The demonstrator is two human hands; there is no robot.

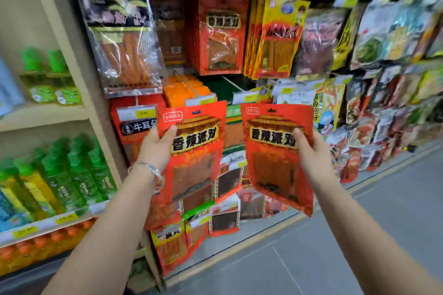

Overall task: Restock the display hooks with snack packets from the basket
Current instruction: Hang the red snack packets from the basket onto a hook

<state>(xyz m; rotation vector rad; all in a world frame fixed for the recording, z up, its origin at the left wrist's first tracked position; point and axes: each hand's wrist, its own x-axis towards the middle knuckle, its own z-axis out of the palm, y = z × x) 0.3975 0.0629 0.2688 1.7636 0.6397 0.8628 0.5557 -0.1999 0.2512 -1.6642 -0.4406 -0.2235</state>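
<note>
The fingers (170,130) of the left hand (157,145) are clamped on the left edge of a glossy red plastic snack packet (193,151) with a gold-framed black label; those of the right hand (311,151) pinch a second identical red packet (275,151), tilted slightly, at its right edge. A beaded bracelet (148,170) circles the left wrist. Both packets are held side by side, apart, before the display rack, where matching red packets (221,33) hang above. Green-capped bottles (72,172) fill cream shelves at left.
</note>
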